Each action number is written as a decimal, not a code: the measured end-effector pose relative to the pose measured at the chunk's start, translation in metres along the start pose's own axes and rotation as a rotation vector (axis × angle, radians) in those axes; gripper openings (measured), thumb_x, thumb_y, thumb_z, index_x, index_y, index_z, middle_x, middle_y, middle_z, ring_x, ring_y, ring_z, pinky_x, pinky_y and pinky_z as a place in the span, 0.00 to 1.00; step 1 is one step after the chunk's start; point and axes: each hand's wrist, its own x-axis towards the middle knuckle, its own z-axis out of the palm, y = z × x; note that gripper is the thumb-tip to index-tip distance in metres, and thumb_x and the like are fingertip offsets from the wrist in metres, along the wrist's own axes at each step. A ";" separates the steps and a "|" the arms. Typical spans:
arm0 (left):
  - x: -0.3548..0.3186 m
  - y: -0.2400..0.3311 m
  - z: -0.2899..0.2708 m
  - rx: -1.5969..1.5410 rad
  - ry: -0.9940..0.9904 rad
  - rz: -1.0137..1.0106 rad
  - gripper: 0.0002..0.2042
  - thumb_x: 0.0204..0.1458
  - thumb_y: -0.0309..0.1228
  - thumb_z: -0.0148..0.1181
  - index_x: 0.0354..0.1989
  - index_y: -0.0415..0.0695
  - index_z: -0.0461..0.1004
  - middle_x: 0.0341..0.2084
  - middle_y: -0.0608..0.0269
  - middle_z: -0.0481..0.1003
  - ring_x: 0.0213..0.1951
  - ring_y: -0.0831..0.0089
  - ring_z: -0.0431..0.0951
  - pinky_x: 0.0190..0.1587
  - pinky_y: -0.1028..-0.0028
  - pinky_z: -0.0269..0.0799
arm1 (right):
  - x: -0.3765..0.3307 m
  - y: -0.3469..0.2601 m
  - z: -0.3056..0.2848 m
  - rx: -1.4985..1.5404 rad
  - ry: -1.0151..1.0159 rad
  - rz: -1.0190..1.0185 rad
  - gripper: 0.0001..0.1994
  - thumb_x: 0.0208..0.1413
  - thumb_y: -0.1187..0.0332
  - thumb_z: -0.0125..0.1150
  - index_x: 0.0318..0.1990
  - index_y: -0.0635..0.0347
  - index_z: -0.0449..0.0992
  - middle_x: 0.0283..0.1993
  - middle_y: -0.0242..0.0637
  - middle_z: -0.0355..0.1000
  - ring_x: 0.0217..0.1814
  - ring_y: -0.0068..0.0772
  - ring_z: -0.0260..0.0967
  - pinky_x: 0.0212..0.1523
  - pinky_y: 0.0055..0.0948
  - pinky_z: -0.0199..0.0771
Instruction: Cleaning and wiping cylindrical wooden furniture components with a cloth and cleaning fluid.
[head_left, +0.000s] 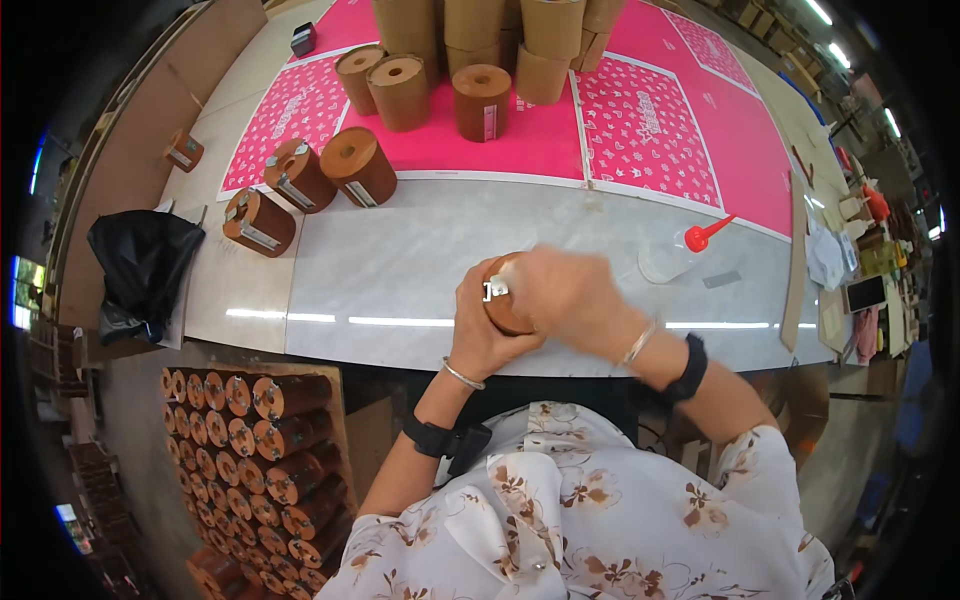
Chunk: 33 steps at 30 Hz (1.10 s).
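Far left: black bag [143, 268] slumps at the table edge, w/ a lone brown roll [184, 151] on the bare top beyond it.
Lower left: crate of stacked rolls [262, 460] sits below table level, ends facing up.
Left-centre: three brown rolls [300, 180] lie tilted where the grey table [400, 270] meets the pink sheet [650, 130]; two carry metal clips.
Top centre: upright rolls [430, 85] stand on the pink sheet, a taller stack [500, 30] behind them.
Left hand [485, 325]: closed around the lower left side of the held roll [503, 295], fingers wrapped tight; bangle and black wristband on the forearm.
Held roll: brown, above the near edge of the grey table, approx. centre frame, clamped between both hands; small metal clip [493, 290] shows on its left face.
Right hand [565, 295]: laid over the roll's top and right side, covering most of it; blurred, so finger positions unclear, but it grips the roll.
Right: clear squeeze bottle [680, 250] w/ red cap lies on its side near the right hand, not touching.
Far right: clutter along the table end, too small to tell.
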 end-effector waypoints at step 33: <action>0.000 0.003 -0.001 -0.006 -0.019 -0.055 0.46 0.30 0.41 0.77 0.60 0.43 0.58 0.50 0.53 0.67 0.52 0.55 0.66 0.56 0.61 0.61 | -0.055 0.042 -0.029 0.087 0.081 0.408 0.08 0.51 0.66 0.60 0.30 0.56 0.67 0.25 0.38 0.68 0.22 0.39 0.69 0.21 0.32 0.67</action>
